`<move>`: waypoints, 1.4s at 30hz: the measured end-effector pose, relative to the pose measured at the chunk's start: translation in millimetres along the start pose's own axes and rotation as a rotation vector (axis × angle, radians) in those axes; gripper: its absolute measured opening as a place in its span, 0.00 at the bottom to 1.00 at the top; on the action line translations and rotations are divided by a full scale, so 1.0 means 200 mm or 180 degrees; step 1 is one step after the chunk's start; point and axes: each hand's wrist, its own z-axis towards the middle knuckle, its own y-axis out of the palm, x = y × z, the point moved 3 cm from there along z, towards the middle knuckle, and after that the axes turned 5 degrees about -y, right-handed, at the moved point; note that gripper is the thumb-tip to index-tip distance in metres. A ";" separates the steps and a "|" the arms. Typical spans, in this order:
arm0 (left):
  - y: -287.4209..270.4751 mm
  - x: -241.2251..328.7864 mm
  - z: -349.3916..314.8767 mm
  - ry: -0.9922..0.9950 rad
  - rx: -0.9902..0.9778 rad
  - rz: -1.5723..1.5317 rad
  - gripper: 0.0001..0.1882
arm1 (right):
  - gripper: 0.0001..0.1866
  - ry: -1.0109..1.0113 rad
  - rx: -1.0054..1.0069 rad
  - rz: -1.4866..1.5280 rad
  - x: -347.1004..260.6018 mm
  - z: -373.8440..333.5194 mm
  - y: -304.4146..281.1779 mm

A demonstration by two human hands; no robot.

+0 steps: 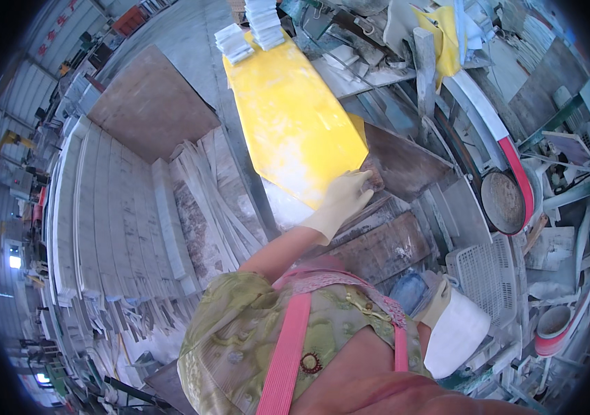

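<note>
My left hand (345,200), in a cream rubber glove, reaches to the near corner of a yellow sheet (302,114). Its fingers are closed against a small brown block (374,177) at that corner. White powder smears the sheet, which covers a long bench. Low on the right, my right hand (436,304), gloved alike and partly hidden, grips a thin white tile (455,337) by its edge. Two stacks of white tiles (265,24) stand at the sheet's far end.
Long grey-white stone strips (112,207) fill the left side, with a brown board (153,104) leaning behind them. Stained boards (385,252) lie before me. On the right are a plastic crate (485,280), a round dusty pan (504,202) and piled scrap slabs.
</note>
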 end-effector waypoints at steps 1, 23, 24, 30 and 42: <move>0.01 -0.02 0.02 0.0042 -0.0011 -0.0012 0.26 | 0.21 0.0104 0.0002 -0.0035 0.01 -0.03 -0.01; 0.03 -0.43 0.35 -0.0582 0.0581 0.1192 0.17 | 0.18 -0.0699 -0.0676 -0.0452 -0.79 1.25 0.58; 0.04 -0.42 0.36 -0.0631 0.0686 0.1225 0.16 | 0.18 -0.0851 -0.0783 -0.0362 -0.86 1.34 0.60; 0.19 -0.38 0.46 -0.1879 0.0251 0.2421 0.08 | 0.23 -0.1480 -0.1470 -0.0011 -1.10 1.94 0.58; 0.20 -0.02 0.57 -0.2267 0.0097 0.3236 0.08 | 0.32 -0.3280 -0.0616 -0.3214 -0.63 2.73 0.44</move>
